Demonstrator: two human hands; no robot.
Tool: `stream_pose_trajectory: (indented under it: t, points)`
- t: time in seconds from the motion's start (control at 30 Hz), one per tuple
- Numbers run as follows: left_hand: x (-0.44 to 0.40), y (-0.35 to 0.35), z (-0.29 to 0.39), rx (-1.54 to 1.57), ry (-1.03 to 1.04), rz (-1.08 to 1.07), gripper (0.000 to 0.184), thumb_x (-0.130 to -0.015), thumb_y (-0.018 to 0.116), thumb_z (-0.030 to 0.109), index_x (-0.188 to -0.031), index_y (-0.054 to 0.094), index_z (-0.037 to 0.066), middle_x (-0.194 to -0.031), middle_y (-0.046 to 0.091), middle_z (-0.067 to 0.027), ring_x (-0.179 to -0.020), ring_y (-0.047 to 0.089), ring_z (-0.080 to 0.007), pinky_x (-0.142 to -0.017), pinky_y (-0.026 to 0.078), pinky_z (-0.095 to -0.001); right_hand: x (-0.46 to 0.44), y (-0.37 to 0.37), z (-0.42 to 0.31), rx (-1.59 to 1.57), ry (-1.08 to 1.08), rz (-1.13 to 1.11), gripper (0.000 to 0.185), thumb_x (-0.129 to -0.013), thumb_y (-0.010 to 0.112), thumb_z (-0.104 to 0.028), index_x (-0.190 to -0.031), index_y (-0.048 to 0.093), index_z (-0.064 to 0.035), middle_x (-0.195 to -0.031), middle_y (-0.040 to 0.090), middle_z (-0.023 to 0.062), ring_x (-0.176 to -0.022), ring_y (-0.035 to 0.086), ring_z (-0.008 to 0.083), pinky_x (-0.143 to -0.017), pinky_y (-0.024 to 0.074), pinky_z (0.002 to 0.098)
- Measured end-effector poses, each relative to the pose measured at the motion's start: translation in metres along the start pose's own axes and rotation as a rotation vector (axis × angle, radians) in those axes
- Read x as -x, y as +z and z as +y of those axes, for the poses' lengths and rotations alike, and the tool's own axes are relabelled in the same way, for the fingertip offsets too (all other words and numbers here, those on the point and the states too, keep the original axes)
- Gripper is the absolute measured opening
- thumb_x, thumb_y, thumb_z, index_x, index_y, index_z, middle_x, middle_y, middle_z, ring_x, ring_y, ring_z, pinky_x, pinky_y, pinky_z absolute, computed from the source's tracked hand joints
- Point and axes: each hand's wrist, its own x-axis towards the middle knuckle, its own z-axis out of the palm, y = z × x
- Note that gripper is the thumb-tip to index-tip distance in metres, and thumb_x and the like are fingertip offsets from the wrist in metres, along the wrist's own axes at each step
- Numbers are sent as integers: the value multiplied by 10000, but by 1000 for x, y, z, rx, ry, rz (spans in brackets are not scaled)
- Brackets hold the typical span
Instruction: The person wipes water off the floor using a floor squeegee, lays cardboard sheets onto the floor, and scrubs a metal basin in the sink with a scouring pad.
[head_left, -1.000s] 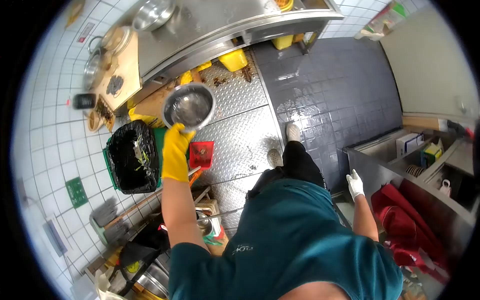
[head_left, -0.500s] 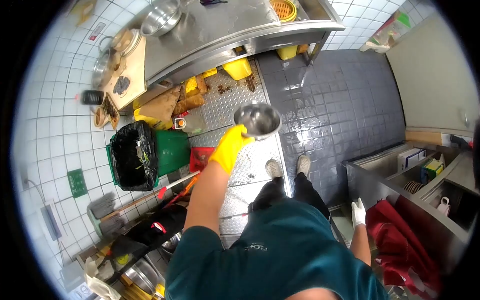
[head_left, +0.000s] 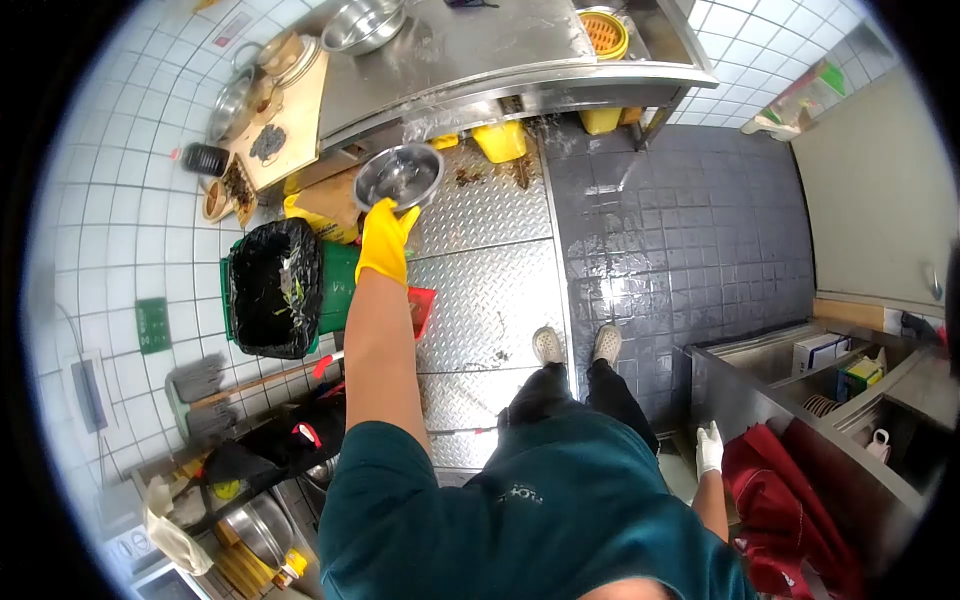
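My left hand (head_left: 387,240), in a yellow rubber glove, grips the near rim of a shiny metal bowl (head_left: 398,180). The bowl is held out in front, above the metal floor plates near the steel table. Its inside faces up toward me and no food shows in it. Down at my right side, my right hand (head_left: 709,450) wears a white glove. Its fingers are stretched out and hold nothing that I can see. A dark red cloth (head_left: 785,490) hangs right beside it.
A green bin (head_left: 226,300) with a black liner stands at left. The steel table (head_left: 470,50) carries another metal bowl (head_left: 364,25) and an orange basket (head_left: 603,35). At right is a steel cabinet (head_left: 760,390) with open compartments. The dark tiled floor (head_left: 690,220) looks wet.
My left hand has carried the metal bowl leftward and farther out, toward the bin and table. My right hand stays low at my side.
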Motion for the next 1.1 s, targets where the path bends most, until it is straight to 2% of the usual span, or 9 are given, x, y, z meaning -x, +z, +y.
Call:
stream_pose_trajectory:
  t: [0.1,0.2,0.33,0.53,0.57,0.63,0.77,0.8,1.1]
  points:
    - [88,-57,31,-682,232,-68,432,-737,859,254,-984,642,-25,-967,711,-199,-903,688,-344,-735,543,-441,14,3,-37,-11,104,-73,638,-967,630,-128,-1526,346,-8,-1436,530,186,-1292,526,243,-1085,386,321]
    - [117,-115,-87,-44,-47,-100,301,-862,694,165,-1097,607,-3,-1123,661,-192,-1021,652,-375,-801,568,-511,-12,3,-14,26,-25,-58,626,-966,614,-156,-1534,363,-72,-1180,647,31,-672,488,65,-576,424,230]
    - [220,-139,-89,648,-775,311,266,-906,587,97,-1152,580,-5,-1169,637,-200,-1031,644,-375,-895,564,-558,-10,4,-42,12,26,-64,645,-962,614,-159,-1540,345,-61,-1249,620,27,-699,482,65,-613,424,227]
    - [358,-160,-162,767,-1040,429,242,-901,544,69,-1124,605,-5,-1145,640,-223,-1048,643,-389,-858,580,-565,-14,4,-30,89,12,-104,662,-961,605,-163,-1547,321,-41,-1294,608,26,-721,491,66,-615,419,231]
    - [374,-160,-157,784,-1091,407,239,-901,541,70,-1118,608,-4,-1130,643,-227,-1048,644,-382,-851,586,-548,12,10,-59,41,94,-118,668,-952,616,-155,-1520,322,36,-1517,445,188,-1383,445,261,-1146,323,333]
    - [387,-160,-186,639,-1148,377,328,-857,514,65,-1157,595,-41,-1176,616,-253,-1047,633,-456,-762,610,-581,5,12,-37,84,21,-97,667,-962,601,-166,-1549,314,-39,-1246,620,33,-776,513,84,-649,419,231]
    - [330,-155,-169,-902,-154,-462,467,-791,763,404,-1089,677,55,-1039,695,-228,-995,666,-389,-820,547,-445,31,19,-57,190,-24,-77,647,-956,617,-160,-1529,351,-19,-1147,641,49,-891,561,129,-793,475,269]
    - [293,-139,-158,-916,-105,-375,479,-790,762,419,-1090,676,55,-1050,693,-232,-1005,658,-404,-840,536,-462,46,18,-84,298,12,-106,643,-943,644,-162,-1513,382,-24,-1367,580,167,-1210,570,241,-1056,414,330]
    - [6,-56,-43,-1178,202,-84,539,-770,797,475,-949,690,-21,-951,702,-254,-901,662,-423,-763,535,-460,80,13,-139,127,-139,-37,636,-968,614,-82,-1544,343,-76,-1474,465,215,-1323,484,263,-1111,366,350]
